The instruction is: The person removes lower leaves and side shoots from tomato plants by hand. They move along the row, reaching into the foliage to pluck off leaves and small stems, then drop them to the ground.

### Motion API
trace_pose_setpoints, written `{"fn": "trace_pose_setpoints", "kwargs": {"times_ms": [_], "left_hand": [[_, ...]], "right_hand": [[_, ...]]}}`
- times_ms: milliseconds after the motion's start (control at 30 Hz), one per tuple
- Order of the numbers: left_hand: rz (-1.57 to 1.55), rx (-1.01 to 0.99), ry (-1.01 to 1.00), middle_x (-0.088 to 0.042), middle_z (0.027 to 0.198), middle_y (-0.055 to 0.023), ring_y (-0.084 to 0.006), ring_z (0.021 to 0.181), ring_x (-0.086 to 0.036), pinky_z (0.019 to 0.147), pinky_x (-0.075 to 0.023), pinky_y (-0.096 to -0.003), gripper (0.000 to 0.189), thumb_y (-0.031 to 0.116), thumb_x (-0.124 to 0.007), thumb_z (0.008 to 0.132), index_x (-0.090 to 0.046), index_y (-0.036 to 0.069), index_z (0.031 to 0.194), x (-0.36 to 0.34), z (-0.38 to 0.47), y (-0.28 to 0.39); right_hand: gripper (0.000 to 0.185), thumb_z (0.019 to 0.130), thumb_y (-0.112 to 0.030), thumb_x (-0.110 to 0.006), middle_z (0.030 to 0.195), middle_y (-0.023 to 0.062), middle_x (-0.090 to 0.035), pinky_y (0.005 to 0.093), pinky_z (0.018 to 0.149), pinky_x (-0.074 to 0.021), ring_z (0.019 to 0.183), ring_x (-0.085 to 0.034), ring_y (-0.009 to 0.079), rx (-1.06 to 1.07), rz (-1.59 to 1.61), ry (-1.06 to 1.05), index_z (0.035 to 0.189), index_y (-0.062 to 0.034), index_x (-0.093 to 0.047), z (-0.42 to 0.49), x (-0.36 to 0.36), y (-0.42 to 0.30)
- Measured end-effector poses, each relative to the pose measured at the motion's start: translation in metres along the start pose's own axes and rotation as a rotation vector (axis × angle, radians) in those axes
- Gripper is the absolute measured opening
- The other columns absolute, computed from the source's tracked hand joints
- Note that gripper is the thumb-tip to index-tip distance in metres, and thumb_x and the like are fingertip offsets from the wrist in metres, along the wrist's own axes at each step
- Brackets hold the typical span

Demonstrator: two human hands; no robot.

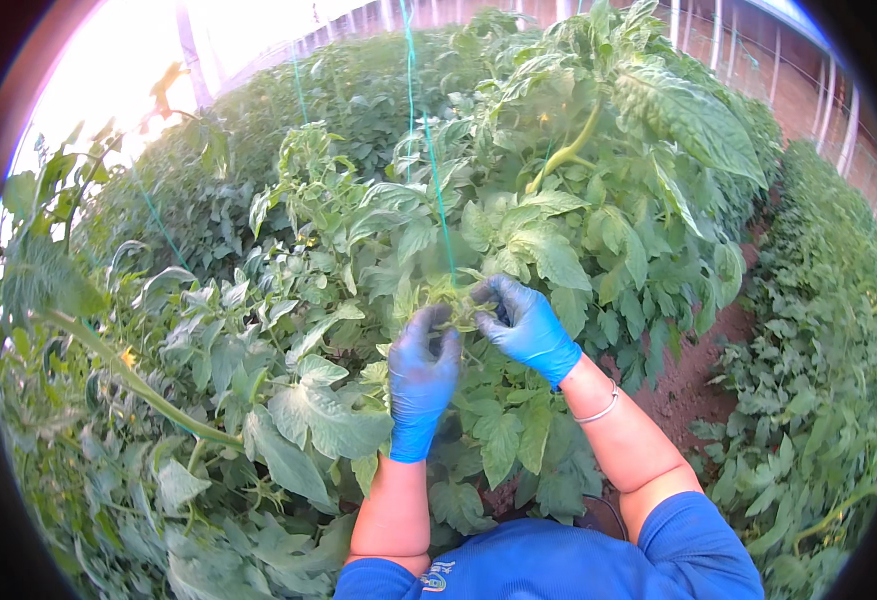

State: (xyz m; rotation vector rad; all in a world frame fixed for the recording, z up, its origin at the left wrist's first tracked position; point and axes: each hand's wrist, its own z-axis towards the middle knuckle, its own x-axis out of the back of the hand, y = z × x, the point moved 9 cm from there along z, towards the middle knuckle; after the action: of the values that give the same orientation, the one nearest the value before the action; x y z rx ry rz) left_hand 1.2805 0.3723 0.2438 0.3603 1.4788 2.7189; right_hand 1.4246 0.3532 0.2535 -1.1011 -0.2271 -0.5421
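Observation:
My left hand, in a blue glove with dark-stained fingers, reaches up into the leafy tip of a tomato shoot. Its thumb and fingers are bent around the tip's lower left side. From the right, my right hand, gloved the same way, has its fingertips on that tip too. Small leaves and stems partly hide both sets of fingertips. A green twine runs down from above and meets the tip between my hands. Broad tomato leaves crowd against the left wrist.
Thick tomato stems arch at the left and upper right. More twines hang among the plants. A bare soil path runs along the right, with another plant row beyond it. White poles line the far wall.

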Motion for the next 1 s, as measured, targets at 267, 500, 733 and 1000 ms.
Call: {"fn": "trace_pose_setpoints", "kwargs": {"times_ms": [267, 500, 733, 1000], "left_hand": [[0.191, -0.002, 0.115, -0.062, 0.083, -0.0073, -0.0087, 0.068, -0.057, 0.064, -0.0471, -0.0234, 0.02, 0.003, -0.061, 0.077, -0.061, -0.001, 0.097, -0.031, -0.013, 0.023], [0.251, 0.043, 0.087, -0.061, 0.083, -0.0081, -0.0092, 0.067, -0.056, 0.062, -0.0458, -0.0235, 0.018, 0.003, -0.06, 0.077, -0.062, -0.001, 0.094, -0.055, -0.027, 0.038], [0.355, -0.036, 0.118, -0.06, 0.083, -0.0117, -0.0168, 0.07, -0.06, 0.063, -0.0473, -0.0271, 0.017, 0.004, -0.059, 0.078, -0.061, -0.002, 0.093, -0.057, -0.031, 0.042], [0.46, 0.011, 0.128, -0.058, 0.079, -0.0116, -0.0196, 0.069, -0.059, 0.062, -0.0472, -0.0281, 0.016, 0.004, -0.063, 0.076, -0.062, -0.001, 0.091, -0.037, -0.026, 0.031]], "right_hand": [[0.029, 0.074, -0.018, -0.066, 0.081, 0.0181, -0.062, 0.0313, 0.067, -0.0476, 0.072, -0.061, 0.0225, 0.246, -0.175, -0.165, 0.093, 0.0018, -0.057, 0.014, 0.02, -0.015], [0.027, 0.073, -0.018, -0.063, 0.077, 0.0213, -0.061, 0.0368, 0.064, -0.0478, 0.071, -0.062, 0.0317, 0.297, -0.294, -0.423, 0.091, 0.0017, -0.058, 0.01, 0.03, -0.018], [0.019, 0.073, -0.016, -0.056, 0.074, 0.0206, -0.059, 0.0427, 0.063, -0.0474, 0.072, -0.058, 0.0378, 0.39, -0.592, -0.397, 0.083, 0.0, -0.054, 0.01, 0.023, -0.022], [0.017, 0.075, -0.011, -0.054, 0.071, 0.0233, -0.056, 0.043, 0.06, -0.0457, 0.068, -0.057, 0.0397, 0.379, -0.254, -0.153, 0.088, 0.0003, -0.051, 0.009, 0.013, -0.006]]}}
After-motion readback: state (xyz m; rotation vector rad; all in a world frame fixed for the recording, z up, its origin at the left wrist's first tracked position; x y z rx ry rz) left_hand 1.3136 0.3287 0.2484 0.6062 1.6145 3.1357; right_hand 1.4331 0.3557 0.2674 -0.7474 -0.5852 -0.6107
